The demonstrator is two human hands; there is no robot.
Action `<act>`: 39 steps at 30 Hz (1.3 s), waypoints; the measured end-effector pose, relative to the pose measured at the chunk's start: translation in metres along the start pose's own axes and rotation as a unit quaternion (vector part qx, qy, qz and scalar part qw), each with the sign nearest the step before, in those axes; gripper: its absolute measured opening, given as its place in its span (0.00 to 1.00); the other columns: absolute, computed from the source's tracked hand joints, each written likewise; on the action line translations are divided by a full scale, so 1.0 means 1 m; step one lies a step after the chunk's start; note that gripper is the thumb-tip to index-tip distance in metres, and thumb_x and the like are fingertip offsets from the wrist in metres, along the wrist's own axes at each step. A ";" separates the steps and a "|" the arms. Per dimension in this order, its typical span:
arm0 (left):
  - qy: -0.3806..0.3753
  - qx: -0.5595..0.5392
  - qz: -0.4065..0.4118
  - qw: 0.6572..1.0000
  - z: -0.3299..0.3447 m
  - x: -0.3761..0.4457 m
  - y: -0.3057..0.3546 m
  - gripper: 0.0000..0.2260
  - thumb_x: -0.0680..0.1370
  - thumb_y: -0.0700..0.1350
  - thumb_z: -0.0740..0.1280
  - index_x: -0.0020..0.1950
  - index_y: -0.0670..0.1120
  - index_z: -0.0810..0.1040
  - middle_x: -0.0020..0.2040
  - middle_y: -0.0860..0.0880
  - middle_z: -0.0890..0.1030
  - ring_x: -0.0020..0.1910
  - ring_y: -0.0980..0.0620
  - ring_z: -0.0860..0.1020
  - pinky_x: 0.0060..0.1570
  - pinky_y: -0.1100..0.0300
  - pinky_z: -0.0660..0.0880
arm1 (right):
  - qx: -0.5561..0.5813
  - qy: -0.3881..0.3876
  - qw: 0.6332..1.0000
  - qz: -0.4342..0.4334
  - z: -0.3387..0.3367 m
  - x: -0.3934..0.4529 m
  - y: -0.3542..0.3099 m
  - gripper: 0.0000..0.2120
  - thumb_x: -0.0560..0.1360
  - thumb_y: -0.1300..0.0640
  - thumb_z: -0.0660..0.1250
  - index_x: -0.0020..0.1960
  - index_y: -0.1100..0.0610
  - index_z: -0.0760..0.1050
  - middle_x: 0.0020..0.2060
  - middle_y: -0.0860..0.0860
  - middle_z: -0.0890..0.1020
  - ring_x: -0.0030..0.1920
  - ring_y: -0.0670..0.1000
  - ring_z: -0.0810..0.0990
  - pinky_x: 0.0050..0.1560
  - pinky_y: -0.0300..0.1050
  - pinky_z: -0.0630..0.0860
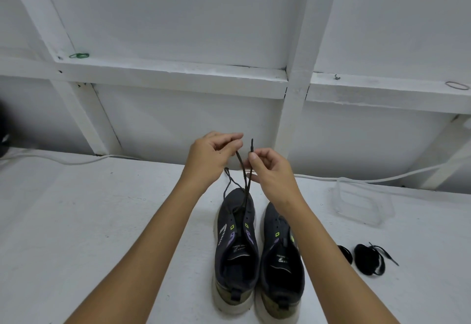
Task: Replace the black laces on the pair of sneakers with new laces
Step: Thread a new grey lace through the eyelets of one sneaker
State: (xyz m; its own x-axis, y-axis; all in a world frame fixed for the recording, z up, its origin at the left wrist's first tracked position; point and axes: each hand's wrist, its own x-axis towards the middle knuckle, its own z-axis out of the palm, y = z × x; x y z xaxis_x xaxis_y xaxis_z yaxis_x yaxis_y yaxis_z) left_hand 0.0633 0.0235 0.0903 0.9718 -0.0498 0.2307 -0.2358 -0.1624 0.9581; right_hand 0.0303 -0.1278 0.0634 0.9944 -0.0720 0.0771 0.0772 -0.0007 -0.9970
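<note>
Two dark sneakers stood side by side on the white bench (102, 221), heels nearest the viewer, toes toward 12 o'clock. The left sneaker (235, 244) carried a black lace (246, 186) threaded only through its lowest eyelets near the toe; the right sneaker (281, 260) showed open eyelets with no lace drawn through them. Both forearms reached over the shoes from 6 o'clock. At 3 o'clock from the right sneaker, two bundles of black laces (368, 260) lay on the bench, well apart from the shoes. Beyond them, toward 2 o'clock, sat a clear plastic container (362, 202). Above the toe of the left sneaker, both lace ends rose and crossed. The left hand (212, 155) pinched one end between thumb and curled fingers; a loop of lace hung below that hand. The right hand (270, 168) pinched the other end, its tip standing up past the thumb. A white cable (76, 162) ran along the back of the bench. Farthest off, a green rubber band (79, 55) lay on a ledge of the white framed wall (178, 18).
</note>
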 end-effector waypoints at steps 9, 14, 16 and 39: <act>-0.046 0.020 -0.004 0.999 0.001 0.003 0.010 0.07 0.75 0.44 0.75 0.53 0.50 0.86 0.45 0.56 0.84 0.44 0.65 0.80 0.42 0.73 0.72 | -0.042 0.003 0.999 -0.016 0.000 0.002 -0.005 0.04 0.80 0.55 0.70 0.49 0.52 0.83 0.42 0.50 0.87 0.47 0.49 0.86 0.59 0.57 0.81; -0.054 0.028 -0.001 0.998 0.000 0.005 0.014 0.03 0.75 0.44 0.75 0.47 0.50 0.87 0.43 0.53 0.86 0.47 0.58 0.83 0.50 0.65 0.77 | -0.027 -0.035 0.999 0.001 -0.003 0.001 -0.006 0.06 0.81 0.55 0.68 0.53 0.54 0.83 0.44 0.50 0.87 0.49 0.48 0.86 0.60 0.56 0.81; -0.059 0.021 -0.003 0.998 0.000 0.004 0.015 0.03 0.75 0.44 0.75 0.47 0.49 0.87 0.43 0.52 0.86 0.47 0.57 0.83 0.52 0.64 0.78 | -0.039 -0.072 0.997 0.014 -0.004 0.001 -0.005 0.07 0.82 0.55 0.66 0.57 0.51 0.82 0.48 0.49 0.87 0.51 0.47 0.86 0.60 0.53 0.81; -0.114 0.369 -0.309 0.869 0.046 -0.086 -0.109 0.40 0.73 0.69 0.63 0.78 0.47 0.60 0.75 0.46 0.64 0.73 0.43 0.61 0.67 0.47 0.67 | -0.120 -0.106 0.987 0.001 0.005 0.020 -0.031 0.12 0.84 0.57 0.61 0.45 0.58 0.78 0.33 0.48 0.80 0.30 0.47 0.74 0.37 0.42 0.76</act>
State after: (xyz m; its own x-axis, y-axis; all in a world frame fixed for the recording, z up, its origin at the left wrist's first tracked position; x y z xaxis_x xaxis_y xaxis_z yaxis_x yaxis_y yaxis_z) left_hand 0.0051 0.0004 -0.0413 0.9079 0.0920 -0.4090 0.3066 -0.8112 0.4980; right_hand 0.0480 -0.1242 0.0961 0.9893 0.1377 0.0487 0.0809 -0.2386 -0.9678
